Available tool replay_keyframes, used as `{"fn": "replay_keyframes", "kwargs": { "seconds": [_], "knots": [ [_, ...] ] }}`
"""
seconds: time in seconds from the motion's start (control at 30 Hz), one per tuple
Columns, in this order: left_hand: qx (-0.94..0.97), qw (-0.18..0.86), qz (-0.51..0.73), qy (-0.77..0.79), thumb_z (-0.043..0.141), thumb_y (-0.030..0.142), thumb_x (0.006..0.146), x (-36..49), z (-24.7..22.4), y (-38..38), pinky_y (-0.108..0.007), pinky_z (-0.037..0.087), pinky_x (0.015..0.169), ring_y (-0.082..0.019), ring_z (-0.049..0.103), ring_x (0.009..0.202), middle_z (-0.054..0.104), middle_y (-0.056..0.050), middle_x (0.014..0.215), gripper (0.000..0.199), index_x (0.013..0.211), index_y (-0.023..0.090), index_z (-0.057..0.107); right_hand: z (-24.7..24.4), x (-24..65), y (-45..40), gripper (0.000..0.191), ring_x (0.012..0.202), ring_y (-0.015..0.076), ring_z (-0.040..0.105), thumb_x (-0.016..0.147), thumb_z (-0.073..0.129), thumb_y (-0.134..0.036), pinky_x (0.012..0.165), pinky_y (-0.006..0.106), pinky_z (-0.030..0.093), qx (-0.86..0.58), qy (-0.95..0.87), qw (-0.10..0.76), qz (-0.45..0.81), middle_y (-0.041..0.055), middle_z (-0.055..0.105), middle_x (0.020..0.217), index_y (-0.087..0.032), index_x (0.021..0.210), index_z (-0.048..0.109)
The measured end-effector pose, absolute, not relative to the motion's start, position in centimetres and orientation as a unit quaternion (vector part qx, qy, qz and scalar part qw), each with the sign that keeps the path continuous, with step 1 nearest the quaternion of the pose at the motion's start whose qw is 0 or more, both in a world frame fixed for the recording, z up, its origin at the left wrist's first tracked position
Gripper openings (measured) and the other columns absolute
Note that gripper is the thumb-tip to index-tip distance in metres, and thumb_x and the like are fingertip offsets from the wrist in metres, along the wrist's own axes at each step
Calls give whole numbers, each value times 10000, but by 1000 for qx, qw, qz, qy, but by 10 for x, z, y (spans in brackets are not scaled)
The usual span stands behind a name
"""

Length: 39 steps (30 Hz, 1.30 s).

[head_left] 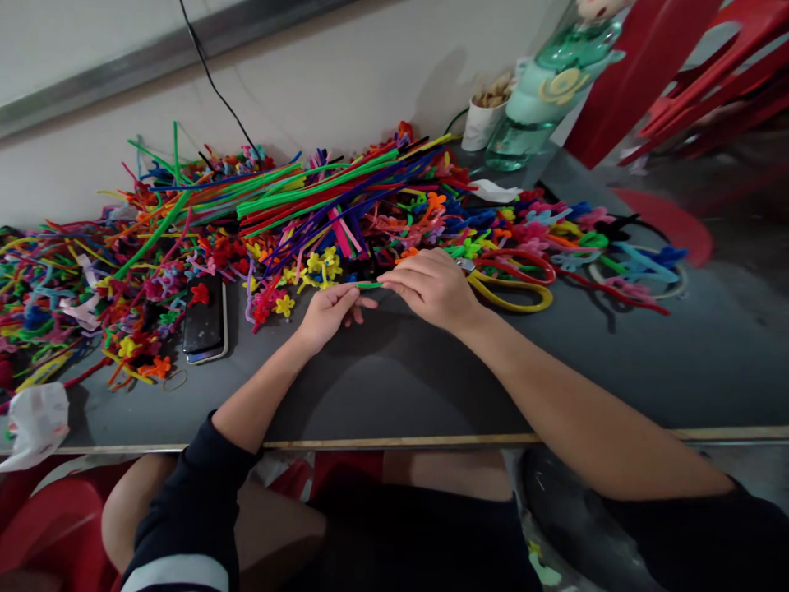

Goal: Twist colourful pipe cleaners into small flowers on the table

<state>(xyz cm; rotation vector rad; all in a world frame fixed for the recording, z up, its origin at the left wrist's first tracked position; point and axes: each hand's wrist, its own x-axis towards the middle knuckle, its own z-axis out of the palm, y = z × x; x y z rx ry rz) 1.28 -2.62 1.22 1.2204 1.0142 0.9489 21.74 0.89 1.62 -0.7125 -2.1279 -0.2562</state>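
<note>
A short green pipe cleaner [370, 285] stretches between my two hands, just above the table's dark top. One end is pinched between the thumb and fingers of my left hand [336, 312]. The other end goes into the closed fingers of my right hand [435, 288], whose back faces me and hides the tip. Scissors with red and yellow handles [518, 300] lie right beside my right hand. Behind both hands spreads a heap of pipe cleaner flowers, with yellow flowers [324, 265] nearest my left hand. A bundle of straight green pipe cleaners [320, 182] rests on top.
A phone [206, 321] lies left of my hands, near a rubber band [175, 380] and a crumpled white plastic bag [38, 423]. At the back right stand a green bottle [523, 123] and a paper cup [482, 123]. The table's front edge [394, 441] runs before my lap.
</note>
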Motion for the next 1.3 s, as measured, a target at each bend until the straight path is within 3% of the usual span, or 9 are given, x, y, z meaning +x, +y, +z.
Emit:
{"fn": "replay_keyframes", "kwargs": {
  "seconds": [0.2,0.3,0.4,0.67,0.77,0.87,0.97,1.07,1.3],
  "knots": [
    [609,542,346,463,451,388,939,11,14,-29,-197,419,465,-124,672,635,749,-127,938,391,1093,102,668,14,218,9,163,724,149,586,945,562,-270,703,309,410,-286,-850,424,-124,9,711,785,-221,893,708],
    [763,328,325,453,493,341,937,8,14,-28,-270,529,655,-175,694,857,739,-112,1011,314,1084,138,682,13,220,12,153,749,150,596,945,565,-272,717,314,398,-303,-840,429,-140,4,711,791,-229,910,708],
    [891,119,221,378,538,260,927,5,11,-27,-373,513,914,-218,627,1118,694,-81,1190,248,1114,190,685,13,221,13,154,765,155,597,948,560,-288,733,329,371,-330,-835,409,-163,-4,713,808,-253,961,710],
    [865,-61,163,471,491,171,918,-4,6,-24,-379,537,805,-255,650,1007,727,-122,1006,230,965,137,714,47,223,-49,161,734,106,502,926,608,-325,785,325,288,-233,-789,401,-403,-80,674,783,-381,1045,702],
    [818,-25,280,502,487,202,923,-4,9,-22,-401,517,906,-247,637,1063,728,-119,1035,239,959,143,716,53,216,-62,124,779,106,495,917,620,-354,821,318,267,-220,-785,402,-418,-96,683,840,-401,991,709],
    [770,120,395,487,412,287,979,-1,15,-23,-346,521,895,-183,667,965,735,-95,1005,323,1015,152,703,46,207,-50,95,843,105,520,906,640,-314,863,323,240,-250,-796,389,-391,-108,705,879,-380,924,706],
    [764,257,398,438,363,371,998,2,20,-25,-291,528,792,-149,674,835,734,-76,887,420,902,162,714,33,204,-29,141,838,116,515,928,598,-249,895,332,214,-270,-836,342,-334,-96,708,846,-327,862,694],
    [789,277,370,405,481,422,950,3,21,-25,-295,507,811,-156,660,841,726,-71,857,378,788,166,708,23,205,-16,189,855,127,521,944,554,-215,915,341,200,-301,-855,328,-265,-80,720,886,-314,877,701],
    [642,551,352,400,533,479,907,7,20,-30,-273,493,706,-142,652,716,729,-68,759,392,975,148,730,22,206,-16,218,781,191,621,949,513,-290,773,342,437,-402,-808,420,-95,45,727,823,-222,943,720]
  ]
}}
